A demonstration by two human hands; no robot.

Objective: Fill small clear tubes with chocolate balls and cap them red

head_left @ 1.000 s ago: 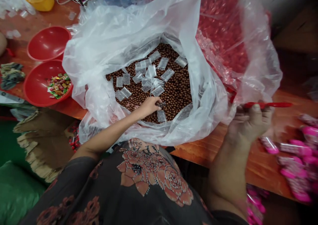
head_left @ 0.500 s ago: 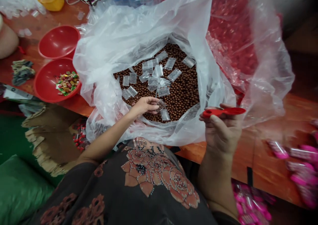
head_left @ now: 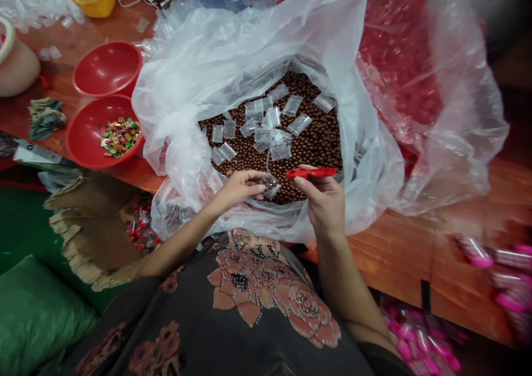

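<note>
My left hand (head_left: 245, 186) pinches a small clear plastic container (head_left: 271, 186) between thumb and fingertips, low over the brown candy balls (head_left: 320, 138). Some brown shows through its clear wall. My right hand (head_left: 326, 199) is closed on a long red plastic piece (head_left: 311, 173), held level above the near right part of the balls. The piece is rounded at its left end; its exact kind is unclear. Several more clear containers (head_left: 272, 117) lie scattered on the balls, inside a large white translucent plastic bag (head_left: 174, 88).
Two red bowls (head_left: 106, 68) stand at the left, the nearer with wrapped sweets (head_left: 120, 138). Behind the bag's right side lies a big clear bag of red pieces (head_left: 403, 60). Pink-ended tubes (head_left: 474, 251) lie at right. A torn cardboard box (head_left: 91, 226) sits below left.
My right hand has moved left and inward with the red piece, close to my left hand. The left hand still holds the clear container. The view has shifted slightly.
</note>
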